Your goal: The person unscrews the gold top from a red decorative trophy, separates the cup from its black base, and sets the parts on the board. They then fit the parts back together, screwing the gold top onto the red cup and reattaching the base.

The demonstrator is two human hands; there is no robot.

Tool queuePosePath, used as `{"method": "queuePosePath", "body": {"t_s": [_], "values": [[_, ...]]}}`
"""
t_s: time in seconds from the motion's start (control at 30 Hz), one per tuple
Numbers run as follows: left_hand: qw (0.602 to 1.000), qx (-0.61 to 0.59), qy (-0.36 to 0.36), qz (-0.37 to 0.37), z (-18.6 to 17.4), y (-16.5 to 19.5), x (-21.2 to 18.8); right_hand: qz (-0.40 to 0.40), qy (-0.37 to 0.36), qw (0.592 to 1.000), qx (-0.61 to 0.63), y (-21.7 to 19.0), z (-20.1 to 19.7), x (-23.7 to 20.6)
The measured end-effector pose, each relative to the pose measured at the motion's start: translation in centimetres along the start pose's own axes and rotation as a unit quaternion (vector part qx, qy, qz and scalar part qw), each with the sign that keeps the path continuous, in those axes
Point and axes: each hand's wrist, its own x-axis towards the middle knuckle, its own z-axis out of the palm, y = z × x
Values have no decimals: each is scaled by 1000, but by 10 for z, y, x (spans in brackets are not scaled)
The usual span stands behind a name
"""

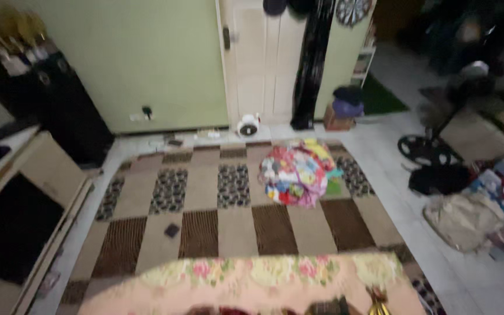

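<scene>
Neither hand shows in this view, so what they grip cannot be told. Nearest the camera, a floral pink cloth (263, 283) spreads across the bottom edge. Beyond it, a colourful bundle of fabric (296, 172) lies on the checked brown rug (199, 198), toward the far right, near the white door (266, 58).

Both hands out of view.

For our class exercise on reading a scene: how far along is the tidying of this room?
Done: the floral cloth lies spread flat in the foreground. In hand: nothing, no hands show. Left: the colourful bundle sits heaped on the checked rug, and bags crowd the floor at right.
</scene>
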Motion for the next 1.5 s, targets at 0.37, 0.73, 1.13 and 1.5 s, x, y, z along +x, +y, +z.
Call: {"method": "queuePosePath", "body": {"t_s": [0.37,0.73,1.13,1.5], "values": [[918,113,50,377,109,40,-51,10,16,1000,3,3,-3,-3],[940,102,11,325,154,90,-56,-45,-25,998,-28,-18,-2,8],[920,122,1,373,158,104,-56,-108,-40,987,-115,-24,-9,7],[919,10,56,391,117,120,-70,-342,-4,848,-405,-130,23,-33]]}}
